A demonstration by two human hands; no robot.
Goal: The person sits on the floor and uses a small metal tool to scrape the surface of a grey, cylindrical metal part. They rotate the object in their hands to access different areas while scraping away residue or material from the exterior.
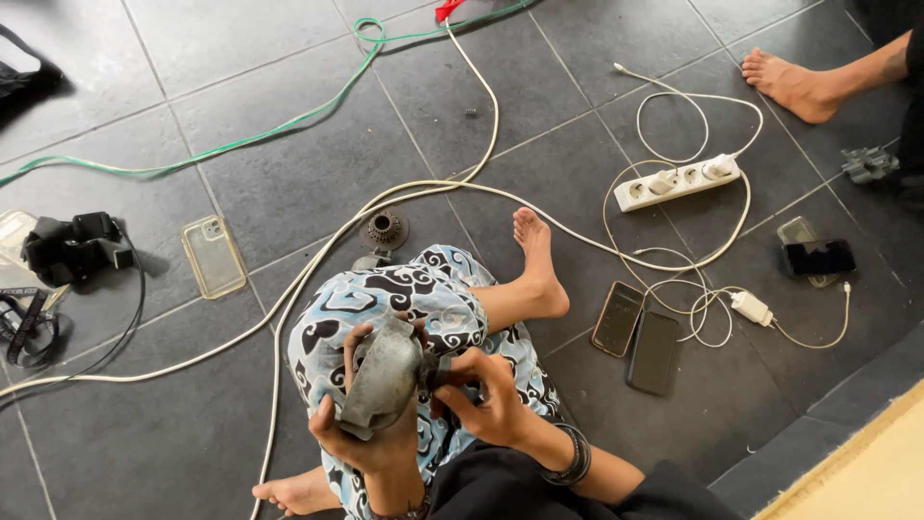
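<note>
A clear phone case (pixel 214 256) lay on open tile far left; my left hand (pixel 371 438) cupped the grey metal housing (pixel 383 378) over my lap; my right hand (pixel 491 400) pinched its side; two phones (pixel 637 337) crowded the right, before the power strip (pixel 679 181).

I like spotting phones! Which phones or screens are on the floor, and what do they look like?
Two dark rectangular phones lie side by side right of the knee, screens off.
Black phone on a clear case, far right, screen dark.
Empty clear phone case lies left, on grey tile.
</note>
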